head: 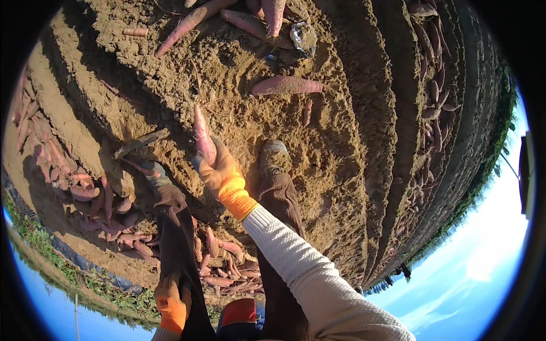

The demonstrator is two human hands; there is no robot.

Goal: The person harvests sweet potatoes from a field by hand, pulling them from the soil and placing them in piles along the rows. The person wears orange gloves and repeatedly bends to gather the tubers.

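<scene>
My right hand [221,171], in an orange and tan work glove, grips the thick end of a pink sweet potato [202,131]. Its thin tip points away from me, over loose brown soil. Another large sweet potato [288,86] lies beyond and to the right, with a small thin one [307,112] just below it. At the lower left, my left hand [171,298], in a matching glove, rests against my brown trouser leg [175,238]. Its fingers are partly hidden, and no object shows in it.
Several sweet potatoes [196,23] lie at the top, near a crumpled silvery piece [304,39]. Heaped sweet potatoes [83,192] spread to the left, and more [230,251] lie behind my legs. A longer row [434,91] follows the furrows [375,106] at right. My shoes [274,155] stand on soil.
</scene>
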